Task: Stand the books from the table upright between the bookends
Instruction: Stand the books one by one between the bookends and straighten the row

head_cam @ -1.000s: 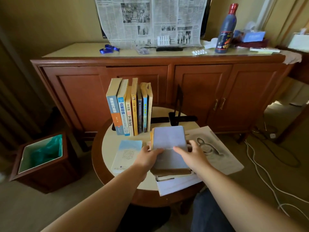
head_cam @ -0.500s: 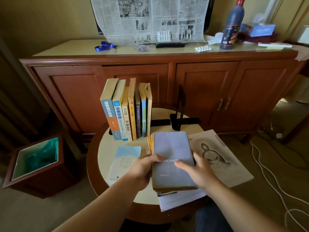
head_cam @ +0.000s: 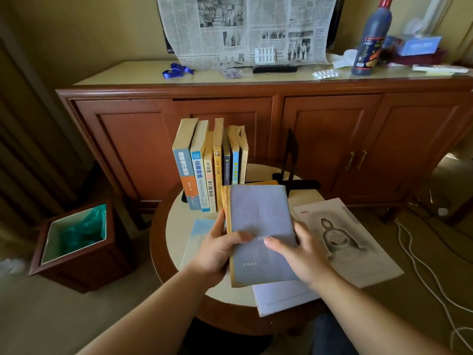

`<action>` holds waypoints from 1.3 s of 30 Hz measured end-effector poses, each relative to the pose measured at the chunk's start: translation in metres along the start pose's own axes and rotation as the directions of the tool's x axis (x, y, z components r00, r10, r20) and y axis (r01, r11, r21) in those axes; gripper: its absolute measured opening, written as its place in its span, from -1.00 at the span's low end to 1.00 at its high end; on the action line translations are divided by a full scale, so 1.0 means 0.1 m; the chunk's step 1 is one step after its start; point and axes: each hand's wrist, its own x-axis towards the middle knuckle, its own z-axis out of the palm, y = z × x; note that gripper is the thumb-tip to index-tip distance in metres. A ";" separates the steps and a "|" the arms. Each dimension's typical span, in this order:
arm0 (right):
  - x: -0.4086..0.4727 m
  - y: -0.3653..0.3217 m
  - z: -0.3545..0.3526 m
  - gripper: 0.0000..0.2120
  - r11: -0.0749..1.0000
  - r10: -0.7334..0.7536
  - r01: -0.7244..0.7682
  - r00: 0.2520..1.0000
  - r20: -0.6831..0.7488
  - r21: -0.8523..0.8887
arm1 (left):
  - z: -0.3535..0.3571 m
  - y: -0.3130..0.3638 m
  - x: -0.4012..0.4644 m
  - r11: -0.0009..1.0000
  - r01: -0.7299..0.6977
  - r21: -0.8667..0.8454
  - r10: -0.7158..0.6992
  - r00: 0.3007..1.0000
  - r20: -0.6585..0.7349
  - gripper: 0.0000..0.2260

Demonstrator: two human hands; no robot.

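Head view: grey-blue book (head_cam: pixel 261 234), matte cloth-like cover, yellowed page edges, rectangular, held flat over round desk (head_cam: pixel 176 226) w/ cream top and dark wood rim. Left hand (head_cam: pixel 217 249) grips book's left edge: thumb curled over cover, fingers (head_cam: pixel 220 219) along spine side. Right hand (head_cam: pixel 304 254) grips right edge, thumb pressed on cover; remaining fingers hidden under book. An orange-edged book (head_cam: pixel 263 182) shows just behind grey-blue book; contact cannot be told.

Behind grey-blue book: row of upright books (head_cam: pixel 212 165), approx. seven paperbacks, yellowed tops, spines blue, orange, cream, yellow. Right of row, w/ a gap between: black bookend (head_cam: pixel 291 160), thin flat metal, upright plate on flat base. Left bookend mostly hidden behind row.

Left of grey-blue book: thin pale-blue booklet (head_cam: pixel 197 237) flat on desk. Right of it: white sheet w/ grey figure print (head_cam: pixel 340 239), overhanging desk edge. Below it: another white sheet (head_cam: pixel 281 295).

Behind desk: reddish wood cabinet (head_cam: pixel 320 129), panelled doors, brass handles, pale top. On top: newspaper (head_cam: pixel 245 26) leaning on wall, dark bottle (head_cam: pixel 371 39), blue ribbon (head_cam: pixel 176 70), pill blisters (head_cam: pixel 325 73). Left of desk: square wood bin (head_cam: pixel 84 257) w/ green liner on beige carpet. White cables (head_cam: pixel 419 257) on floor at right.
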 end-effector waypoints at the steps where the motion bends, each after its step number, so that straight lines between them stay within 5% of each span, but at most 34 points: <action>1: 0.01 -0.03 0.08 -0.42 1.000 -0.002 0.002 1.000 0.006 0.017 | -0.05 0.06 -0.03 1.000 -0.018 0.016 0.018 1.000 -0.011 -0.31; 10: 0.16 -0.12 0.98 -0.40 0.998 0.015 -0.009 0.996 0.090 -0.059 | -0.69 0.45 -0.44 0.989 -0.096 0.116 0.114 0.980 -0.162 -0.32; 22: 0.31 -0.01 1.30 -0.21 0.978 0.061 -0.034 0.990 0.129 -0.208 | -1.09 0.34 -0.45 0.978 0.034 0.207 0.017 0.972 -0.235 -0.33; 30: 0.49 -0.05 1.30 -0.26 0.931 0.214 -0.155 0.965 0.150 -0.332 | -1.06 0.39 -0.33 0.939 0.150 0.310 -0.018 0.921 -0.390 -0.42; 34: 0.42 -0.16 1.21 -0.31 0.931 0.217 -0.140 0.955 0.202 -0.338 | -0.83 0.60 -0.38 0.786 0.201 0.585 0.125 0.875 -0.468 -0.11; 37: 0.30 -0.20 1.03 -0.26 0.928 0.180 -0.096 0.962 0.207 -0.360 | -0.61 0.64 -0.45 0.499 0.145 0.855 0.369 0.857 -0.361 -0.21; 39: 0.22 -0.15 0.85 -0.20 0.913 0.114 -0.048 0.984 0.139 -0.405 | -0.52 0.57 -0.44 0.314 0.113 0.943 0.412 0.878 -0.242 -0.24</action>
